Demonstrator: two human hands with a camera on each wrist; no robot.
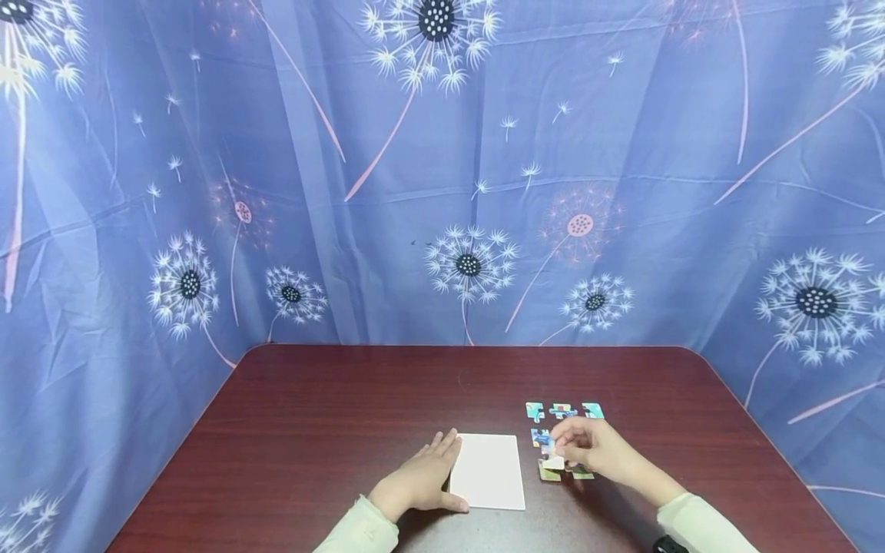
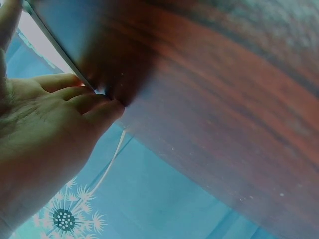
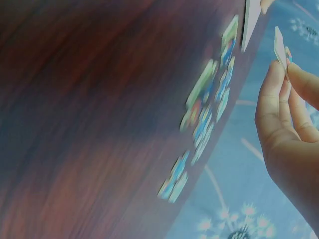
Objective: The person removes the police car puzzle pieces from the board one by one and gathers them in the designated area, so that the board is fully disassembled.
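A white square board [image 1: 488,471] lies on the table, and my left hand [image 1: 423,478] rests along its left edge with fingers extended and the thumb at the near corner. In the left wrist view the fingers [image 2: 94,102] touch the board's edge. Right of the board, my right hand [image 1: 600,452] pinches a jigsaw puzzle piece [image 3: 280,46] between thumb and fingers, raised off the table. Its pale side shows in the right wrist view. Below and around this hand lie several colourful jigsaw pieces, such as a blue one [image 1: 535,412] and a green one [image 1: 549,473]; the hand covers some of them.
The dark red-brown wooden table [image 1: 332,415] has rounded far corners. A blue curtain [image 1: 387,269] with dandelion prints hangs behind it and on both sides. A dark band [image 1: 669,544] shows at the right wrist.
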